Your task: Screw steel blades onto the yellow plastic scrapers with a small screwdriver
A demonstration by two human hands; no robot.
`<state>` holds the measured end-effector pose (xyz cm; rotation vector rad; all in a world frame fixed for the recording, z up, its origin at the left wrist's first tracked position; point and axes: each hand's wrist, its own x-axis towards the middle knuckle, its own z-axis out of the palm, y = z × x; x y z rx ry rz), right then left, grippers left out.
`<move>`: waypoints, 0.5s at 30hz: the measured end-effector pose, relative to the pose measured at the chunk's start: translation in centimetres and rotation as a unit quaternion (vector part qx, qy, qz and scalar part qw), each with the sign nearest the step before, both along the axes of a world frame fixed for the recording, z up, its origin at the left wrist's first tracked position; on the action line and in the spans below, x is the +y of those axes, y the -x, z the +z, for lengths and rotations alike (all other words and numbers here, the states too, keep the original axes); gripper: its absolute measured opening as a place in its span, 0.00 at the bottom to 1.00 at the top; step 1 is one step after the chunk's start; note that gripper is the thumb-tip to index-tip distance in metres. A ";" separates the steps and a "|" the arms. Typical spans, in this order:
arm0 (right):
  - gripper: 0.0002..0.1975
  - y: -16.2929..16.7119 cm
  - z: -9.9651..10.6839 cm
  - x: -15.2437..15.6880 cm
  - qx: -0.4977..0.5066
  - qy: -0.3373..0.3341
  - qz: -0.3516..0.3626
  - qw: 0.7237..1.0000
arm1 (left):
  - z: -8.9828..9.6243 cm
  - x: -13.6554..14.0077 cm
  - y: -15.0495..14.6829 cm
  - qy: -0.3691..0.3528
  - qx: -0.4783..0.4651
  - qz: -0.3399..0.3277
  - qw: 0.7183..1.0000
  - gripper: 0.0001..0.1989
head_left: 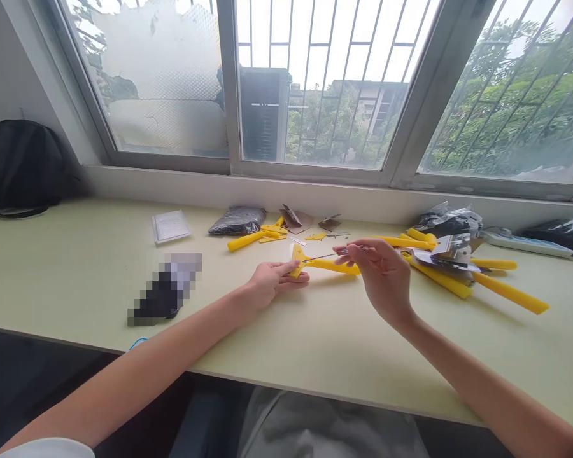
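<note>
My left hand [268,282] is closed around the head of a yellow scraper [337,264], thumb on top and fingers beneath. The scraper's long handle points right, a little above the table. My right hand [386,277] pinches a thin screwdriver [322,256], its shaft pointing left and its tip at the scraper's head. The fingers partly hide the screwdriver's grip, and whether the tip sits in a screw is too small to tell. Just beyond my hands lie a small yellow piece [316,236] and some tiny parts.
Another yellow scraper [246,240] lies by a black plastic packet [237,221]. Several yellow-handled tools [446,283] are heaped at right. A flat clear pack [170,226], a blurred-out dark object [165,289] and a black backpack [21,165] are leftward. The window sill [267,184] bounds the table behind.
</note>
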<state>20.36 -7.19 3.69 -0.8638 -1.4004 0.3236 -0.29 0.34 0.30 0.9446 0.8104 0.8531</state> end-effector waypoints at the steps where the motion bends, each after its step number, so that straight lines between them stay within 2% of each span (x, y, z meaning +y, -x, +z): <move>1: 0.08 0.0 -0.1 0.0 -0.003 0.004 0.003 1.000 | 0.0 0.0 -0.1 0.007 -0.004 -0.006 1.000 0.15; 8: 0.08 -0.5 -0.5 0.1 0.001 0.027 0.012 1.000 | 0.5 -0.4 -0.3 0.039 -0.003 -0.034 0.999 0.09; 15: 0.10 -0.9 -0.9 0.1 -0.009 0.048 0.029 0.998 | 0.8 -0.8 -0.5 0.018 0.028 -0.007 0.999 0.07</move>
